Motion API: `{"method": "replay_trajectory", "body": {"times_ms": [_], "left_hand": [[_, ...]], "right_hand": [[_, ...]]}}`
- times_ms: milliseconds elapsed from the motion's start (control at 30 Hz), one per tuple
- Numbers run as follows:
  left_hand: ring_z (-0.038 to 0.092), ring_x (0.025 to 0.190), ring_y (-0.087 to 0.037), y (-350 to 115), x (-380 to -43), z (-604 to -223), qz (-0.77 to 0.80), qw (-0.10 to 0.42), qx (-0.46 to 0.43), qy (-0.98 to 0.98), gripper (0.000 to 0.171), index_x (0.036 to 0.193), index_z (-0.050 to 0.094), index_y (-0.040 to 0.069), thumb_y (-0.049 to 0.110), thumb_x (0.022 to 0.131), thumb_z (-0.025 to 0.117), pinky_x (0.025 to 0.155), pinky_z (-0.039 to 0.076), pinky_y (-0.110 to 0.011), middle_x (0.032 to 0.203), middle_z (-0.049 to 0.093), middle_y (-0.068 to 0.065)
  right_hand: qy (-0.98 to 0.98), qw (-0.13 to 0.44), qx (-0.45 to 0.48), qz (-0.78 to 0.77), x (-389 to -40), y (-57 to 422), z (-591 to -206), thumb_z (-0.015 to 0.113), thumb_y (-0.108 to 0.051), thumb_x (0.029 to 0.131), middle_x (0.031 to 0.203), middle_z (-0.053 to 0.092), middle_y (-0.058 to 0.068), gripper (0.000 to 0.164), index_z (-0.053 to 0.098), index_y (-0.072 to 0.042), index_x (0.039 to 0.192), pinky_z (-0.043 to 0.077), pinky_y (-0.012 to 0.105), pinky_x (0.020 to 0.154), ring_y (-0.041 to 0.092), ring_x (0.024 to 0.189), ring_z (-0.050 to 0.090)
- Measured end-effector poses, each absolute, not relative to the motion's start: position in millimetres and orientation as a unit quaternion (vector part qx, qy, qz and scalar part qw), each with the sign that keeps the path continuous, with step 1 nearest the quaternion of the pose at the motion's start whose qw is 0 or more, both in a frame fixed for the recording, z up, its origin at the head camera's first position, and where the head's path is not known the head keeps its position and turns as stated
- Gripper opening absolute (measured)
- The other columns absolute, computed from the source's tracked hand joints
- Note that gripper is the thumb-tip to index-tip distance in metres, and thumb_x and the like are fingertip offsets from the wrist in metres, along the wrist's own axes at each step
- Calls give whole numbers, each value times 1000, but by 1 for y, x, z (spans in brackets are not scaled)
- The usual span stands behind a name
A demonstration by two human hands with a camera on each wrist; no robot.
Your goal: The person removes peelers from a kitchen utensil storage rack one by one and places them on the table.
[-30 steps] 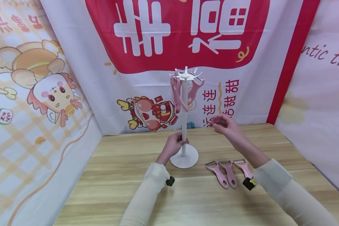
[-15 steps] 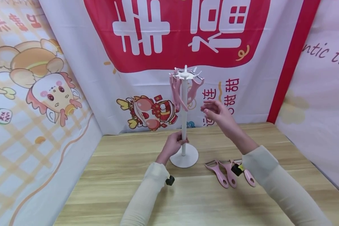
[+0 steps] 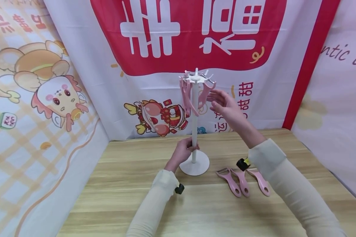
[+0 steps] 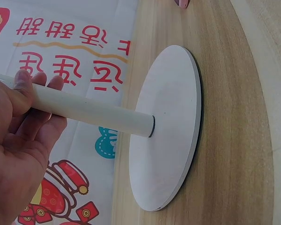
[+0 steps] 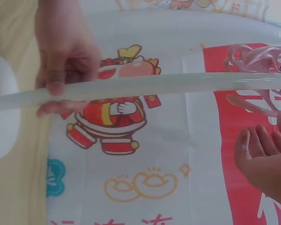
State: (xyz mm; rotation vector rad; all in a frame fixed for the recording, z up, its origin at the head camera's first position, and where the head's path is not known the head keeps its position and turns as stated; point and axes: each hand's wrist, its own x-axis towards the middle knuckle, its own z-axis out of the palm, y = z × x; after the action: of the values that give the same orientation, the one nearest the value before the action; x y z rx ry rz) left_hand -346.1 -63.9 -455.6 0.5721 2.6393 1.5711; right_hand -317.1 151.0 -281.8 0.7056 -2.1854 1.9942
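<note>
A white stand with a pole (image 3: 194, 128), a round base (image 4: 166, 154) and a ring of hooks (image 3: 195, 78) on top stands upright on the table. My left hand (image 3: 182, 152) grips the pole low down, thumb and fingers round it in the left wrist view. Several pink peelers (image 3: 186, 97) hang from the hooks, mostly at the left. Beside a hanging peeler (image 3: 205, 93) on the right is my right hand (image 3: 226, 106), its fingers loosely bent and holding nothing. Whether its fingertips touch that peeler, I cannot tell.
On the wooden table (image 3: 112, 197), three pink peelers (image 3: 232, 185) lie to the right of the base, below my right forearm. A printed cloth (image 3: 154, 85) hangs close behind the stand, with more cloth at both sides.
My right hand has risen and moved left, up to the hanging peelers. My left hand keeps its grip on the pole, and the stand has stayed in place.
</note>
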Motion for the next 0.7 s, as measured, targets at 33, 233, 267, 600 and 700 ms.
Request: {"method": "replay_trajectory", "body": {"times_ms": [33,233,267,600,700], "left_hand": [[69,98,-17,-64,-346,-456,503,9,182,845,17,104,67,12,0,97,57,100,55,-44,95,71,-2],[69,99,-17,-63,-346,-456,504,8,181,844,16,104,67,13,1,97,58,101,54,-46,94,71,-1],[69,99,-17,-63,-346,-455,503,7,182,845,16,104,67,13,1,97,58,101,54,-46,94,71,-1],[69,98,-18,-64,-346,-456,507,4,184,842,18,106,68,11,-1,96,59,100,55,-45,95,72,-3],[69,97,-18,-64,-346,-456,505,2,186,843,17,105,68,11,-1,96,59,100,56,-45,95,72,-3]], "right_hand": [[-715,48,233,657,-318,150,-280,58,-20,100,151,48,4,54,37,-20,150,45,35,112,18,139,48],[-709,42,238,662,-321,144,-270,55,-15,101,154,46,3,55,35,-21,152,44,36,114,17,140,47],[-709,43,239,662,-322,143,-269,55,-14,101,154,46,4,55,36,-22,152,45,36,113,17,140,48],[-698,36,258,667,-327,138,-266,51,-7,102,143,57,10,48,43,-14,149,49,24,105,22,136,53],[-697,40,254,669,-328,138,-266,53,-10,102,141,59,8,46,46,-15,147,49,25,106,21,133,55]]}}
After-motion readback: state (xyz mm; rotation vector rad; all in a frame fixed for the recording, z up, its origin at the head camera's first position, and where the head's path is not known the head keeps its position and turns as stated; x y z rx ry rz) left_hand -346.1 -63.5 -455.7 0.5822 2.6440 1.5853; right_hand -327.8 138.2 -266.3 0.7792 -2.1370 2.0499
